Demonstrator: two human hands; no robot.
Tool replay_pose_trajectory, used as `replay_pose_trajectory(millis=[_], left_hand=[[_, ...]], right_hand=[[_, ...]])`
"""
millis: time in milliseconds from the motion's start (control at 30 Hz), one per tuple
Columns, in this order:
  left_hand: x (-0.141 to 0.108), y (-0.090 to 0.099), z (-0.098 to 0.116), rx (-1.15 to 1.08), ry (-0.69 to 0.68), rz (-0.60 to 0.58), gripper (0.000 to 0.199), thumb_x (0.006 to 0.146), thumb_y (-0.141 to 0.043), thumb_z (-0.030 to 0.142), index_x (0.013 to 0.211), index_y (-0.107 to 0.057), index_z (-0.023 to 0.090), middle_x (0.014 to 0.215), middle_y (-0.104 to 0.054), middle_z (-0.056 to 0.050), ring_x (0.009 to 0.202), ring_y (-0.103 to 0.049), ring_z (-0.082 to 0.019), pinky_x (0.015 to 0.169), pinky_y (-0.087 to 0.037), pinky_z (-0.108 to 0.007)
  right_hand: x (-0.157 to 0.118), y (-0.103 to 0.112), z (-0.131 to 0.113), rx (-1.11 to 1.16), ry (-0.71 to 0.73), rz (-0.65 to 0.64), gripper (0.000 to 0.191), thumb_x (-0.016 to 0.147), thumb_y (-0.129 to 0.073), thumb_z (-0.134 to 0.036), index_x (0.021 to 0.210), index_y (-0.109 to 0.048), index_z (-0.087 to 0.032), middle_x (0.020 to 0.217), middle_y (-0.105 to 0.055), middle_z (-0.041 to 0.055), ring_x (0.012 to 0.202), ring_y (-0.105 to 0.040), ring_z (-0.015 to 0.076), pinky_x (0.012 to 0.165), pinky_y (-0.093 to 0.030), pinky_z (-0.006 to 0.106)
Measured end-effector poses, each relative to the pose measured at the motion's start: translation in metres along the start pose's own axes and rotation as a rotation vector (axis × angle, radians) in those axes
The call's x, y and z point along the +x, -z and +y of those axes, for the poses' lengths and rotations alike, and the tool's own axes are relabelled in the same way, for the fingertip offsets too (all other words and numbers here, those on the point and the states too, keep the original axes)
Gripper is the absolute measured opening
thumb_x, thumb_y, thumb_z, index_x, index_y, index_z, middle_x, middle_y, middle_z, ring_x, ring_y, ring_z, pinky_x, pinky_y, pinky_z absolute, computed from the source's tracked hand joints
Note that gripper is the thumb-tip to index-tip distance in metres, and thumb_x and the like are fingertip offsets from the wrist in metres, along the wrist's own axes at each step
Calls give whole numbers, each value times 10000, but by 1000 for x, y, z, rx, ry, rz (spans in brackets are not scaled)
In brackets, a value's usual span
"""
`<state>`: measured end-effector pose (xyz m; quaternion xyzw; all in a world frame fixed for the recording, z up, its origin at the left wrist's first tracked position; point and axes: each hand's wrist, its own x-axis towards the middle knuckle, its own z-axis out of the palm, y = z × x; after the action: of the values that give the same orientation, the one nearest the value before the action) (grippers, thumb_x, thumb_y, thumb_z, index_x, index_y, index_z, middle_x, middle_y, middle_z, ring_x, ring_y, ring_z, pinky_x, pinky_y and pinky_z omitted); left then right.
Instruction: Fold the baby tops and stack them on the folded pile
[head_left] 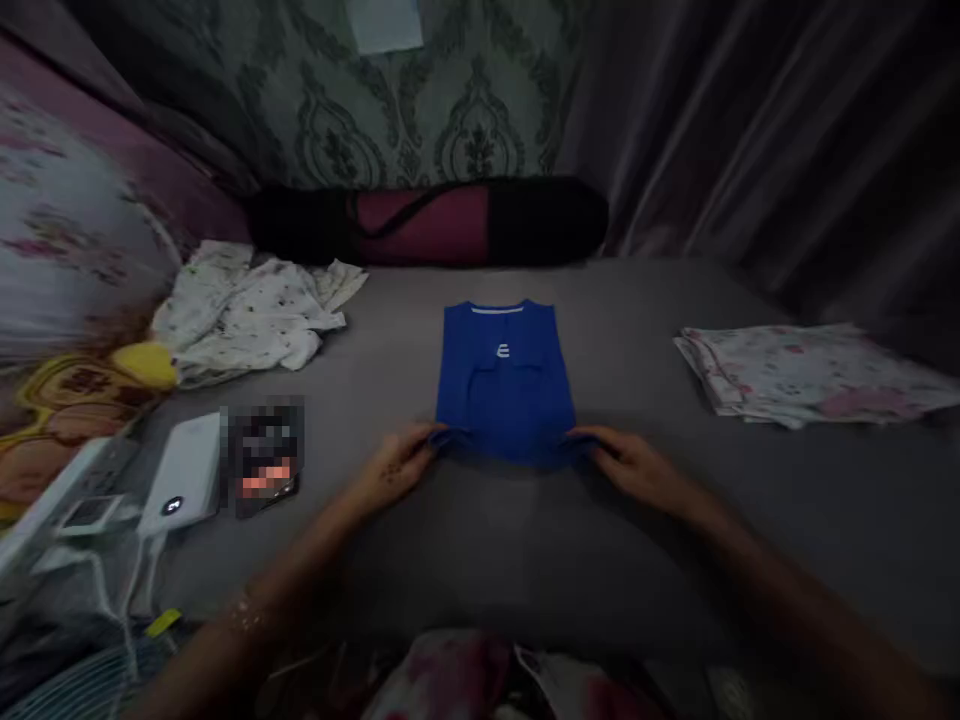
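Note:
A blue shirt [506, 385] with a small white mark on its front and a pale strip at the neckline lies on the grey sheet [510, 540], its neck end away from me. The sides look tucked in, so that it forms a narrow shape. My left hand [405, 462] is closed on the near left corner of the shirt, fingers pinching the cloth. At the near right corner, my right hand [626, 460] pinches the fabric in the same way. Between the two hands the near edge is slightly blurred and appears lifted a little.
White patterned cloth [247, 310] lies crumpled at the left; folded floral cloth [810, 375] is at the right. A white power bank [184, 470] with cables sits beside a blurred-out object [266, 455]. Along the wall rests a long black and pink bag [427, 222].

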<state>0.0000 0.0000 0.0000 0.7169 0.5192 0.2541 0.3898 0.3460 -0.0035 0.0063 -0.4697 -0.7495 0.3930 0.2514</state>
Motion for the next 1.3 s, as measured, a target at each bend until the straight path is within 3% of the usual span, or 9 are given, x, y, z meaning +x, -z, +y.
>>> replay_pose_trajectory(millis=[167,333,600,900,1000,1067,1200,1300], left_hand=[[23,-8,-2,-30,116,104,360,868,-464,429,957,-671,148,843,-703,-40,793,-642,-193,708,-501,-267],[36,-19,-14,131,197,238,377,862,-483,407,1093,-604,136,706,-652,-21,654,-604,-167,616,-457,-266],[33,-21,-16,241,150,241,346,884,-484,389,1145,-549,171,646,-573,22,598,-551,-143,581,-385,-248],[27,-24,-26,311,92,257,368,879,-531,380,1191,-515,186,663,-570,34,601,-565,-138,603,-435,-254],[24,-23,-21,464,-12,351,359,895,-527,361,1194,-520,163,795,-634,-34,750,-620,-183,720,-495,-319],[22,-23,-11,602,-167,393,335,930,-476,331,1209,-528,152,1007,-658,-110,965,-623,-226,856,-495,-377],[20,-31,19,804,-518,174,404,978,-374,309,1339,-472,157,1371,-536,-114,1339,-414,-251,1109,-336,-455],[23,-41,32,881,-544,85,500,987,-337,363,1416,-390,112,1479,-413,-129,1417,-284,-257,1163,-243,-471]], right_hand=[[19,-10,17,-71,-125,187,335,885,-438,-379,1021,-682,-195,860,-721,44,803,-676,213,741,-540,335],[23,-31,25,-289,-228,393,432,875,-462,-329,1260,-552,-155,916,-708,90,770,-665,214,740,-517,353],[16,-32,13,-499,-239,280,450,898,-420,-292,1329,-512,-201,933,-715,79,756,-675,224,674,-502,330],[14,-33,9,-581,-210,261,406,904,-417,-247,1274,-574,-186,1091,-699,91,902,-676,238,767,-519,355],[15,-31,6,-678,-176,240,397,930,-391,-245,1271,-578,-171,1111,-688,115,955,-661,251,822,-508,383],[16,-32,-1,-791,-74,247,413,950,-354,-235,1298,-559,-147,1189,-652,146,1095,-603,276,941,-454,438],[22,-46,-21,-883,257,109,510,961,-352,-268,1454,-369,-140,1502,-380,105,1418,-243,281,1150,-186,528],[30,-59,-28,-852,307,6,557,967,-333,-305,1492,-281,-124,1554,-272,98,1449,-148,256,1171,-132,521]])
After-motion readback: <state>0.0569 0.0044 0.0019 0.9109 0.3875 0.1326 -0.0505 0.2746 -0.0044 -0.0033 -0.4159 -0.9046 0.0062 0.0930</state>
